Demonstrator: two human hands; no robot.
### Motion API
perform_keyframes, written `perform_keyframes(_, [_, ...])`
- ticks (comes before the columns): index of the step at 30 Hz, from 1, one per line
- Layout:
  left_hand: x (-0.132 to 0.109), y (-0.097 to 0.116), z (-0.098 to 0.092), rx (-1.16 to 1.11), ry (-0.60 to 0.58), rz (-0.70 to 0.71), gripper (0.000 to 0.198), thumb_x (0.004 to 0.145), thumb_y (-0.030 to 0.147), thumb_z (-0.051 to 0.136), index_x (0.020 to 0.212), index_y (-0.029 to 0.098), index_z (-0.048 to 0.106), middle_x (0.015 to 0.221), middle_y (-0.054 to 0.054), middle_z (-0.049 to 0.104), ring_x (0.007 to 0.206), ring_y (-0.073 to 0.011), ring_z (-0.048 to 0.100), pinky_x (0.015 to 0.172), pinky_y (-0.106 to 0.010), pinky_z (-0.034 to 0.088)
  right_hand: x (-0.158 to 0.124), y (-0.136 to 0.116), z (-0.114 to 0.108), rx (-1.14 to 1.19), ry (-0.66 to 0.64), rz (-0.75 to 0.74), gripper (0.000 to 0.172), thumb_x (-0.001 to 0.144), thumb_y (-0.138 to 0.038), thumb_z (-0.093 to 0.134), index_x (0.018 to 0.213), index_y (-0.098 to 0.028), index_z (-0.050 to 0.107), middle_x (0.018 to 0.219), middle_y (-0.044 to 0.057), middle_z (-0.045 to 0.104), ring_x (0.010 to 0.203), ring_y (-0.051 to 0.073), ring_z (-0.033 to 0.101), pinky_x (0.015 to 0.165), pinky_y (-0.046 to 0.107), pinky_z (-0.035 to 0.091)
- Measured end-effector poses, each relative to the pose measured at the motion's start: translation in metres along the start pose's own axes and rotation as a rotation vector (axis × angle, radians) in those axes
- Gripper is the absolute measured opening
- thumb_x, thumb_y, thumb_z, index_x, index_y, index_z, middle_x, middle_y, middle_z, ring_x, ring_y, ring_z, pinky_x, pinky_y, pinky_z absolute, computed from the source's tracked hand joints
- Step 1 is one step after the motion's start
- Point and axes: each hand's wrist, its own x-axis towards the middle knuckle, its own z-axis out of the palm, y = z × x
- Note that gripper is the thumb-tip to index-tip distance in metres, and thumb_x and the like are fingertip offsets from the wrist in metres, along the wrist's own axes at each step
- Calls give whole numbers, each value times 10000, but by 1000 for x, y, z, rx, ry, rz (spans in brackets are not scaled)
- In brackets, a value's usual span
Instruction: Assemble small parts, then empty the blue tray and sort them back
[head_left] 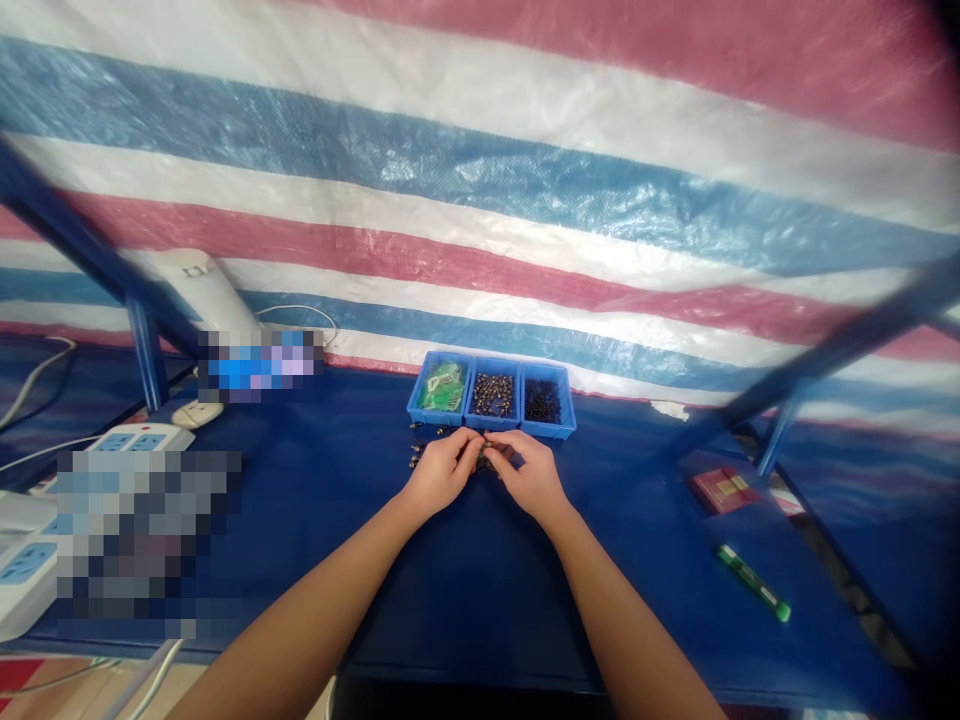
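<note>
Pieces (487,446), partly hidden, are being pinched by the left grip (442,472) and right grip (533,472), near the blue bins (551,431); light, stiff handling is being expected, edge holds being favoured.

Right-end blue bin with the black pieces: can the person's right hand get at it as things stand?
Likely yes: the right hand is just short of the blue bin, which is open-topped with nothing visible between them, though the hand seems busy with a small part.
</note>
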Motion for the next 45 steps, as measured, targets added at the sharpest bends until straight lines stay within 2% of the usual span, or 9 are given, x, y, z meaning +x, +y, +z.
perform_keyframes(3, [0,1,-1,-6,-11,-11,289,990,358,392,845,189,576,654,31,611,577,-103,574,589,-216,408,0,0,1,-9,3,7,193,880,-271,596,1034,-237,706,946,46,712,777,178,656,727,306,544])
perform_keyframes(9, [-1,-1,1,-23,9,-16,227,962,379,450,1058,212,571,706,27,637,617,-125,596,593,-223,428,0,-2,0,-16,18,48,189,897,-274,572,1029,-233,701,961,43,715,765,173,652,723,307,543])
perform_keyframes(16, [0,0,0,-44,-2,12,244,975,370,410,996,203,586,741,16,637,622,-115,587,597,-214,431,0,-3,1,3,14,28,222,882,-273,595,1078,-233,692,993,43,720,806,175,665,734,298,548])
perform_keyframes(27, [-1,2,0,-13,-7,3,216,966,365,427,964,203,569,711,28,631,597,-110,572,585,-222,411,-1,-8,1,-69,27,-6,192,867,-244,560,990,-231,707,943,50,713,765,173,657,710,293,552])
perform_keyframes(37, [-2,3,2,18,26,22,180,950,329,462,898,194,568,696,35,610,598,-92,555,580,-206,403,-1,-7,1,-59,50,107,170,842,-243,588,969,-217,698,939,40,726,715,169,655,665,292,550])
perform_keyframes(42, [-2,0,2,0,38,-8,204,940,366,484,1047,216,572,743,26,661,630,-115,603,599,-217,438,-1,-6,1,-15,68,126,190,863,-284,587,997,-222,708,934,47,732,724,177,666,672,300,563])
perform_keyframes(45, [-2,-1,2,14,48,-10,214,939,371,488,1054,219,586,747,24,662,639,-115,606,606,-217,441,-1,-6,2,-9,72,115,196,872,-297,590,1008,-232,714,937,44,733,756,183,673,702,308,565])
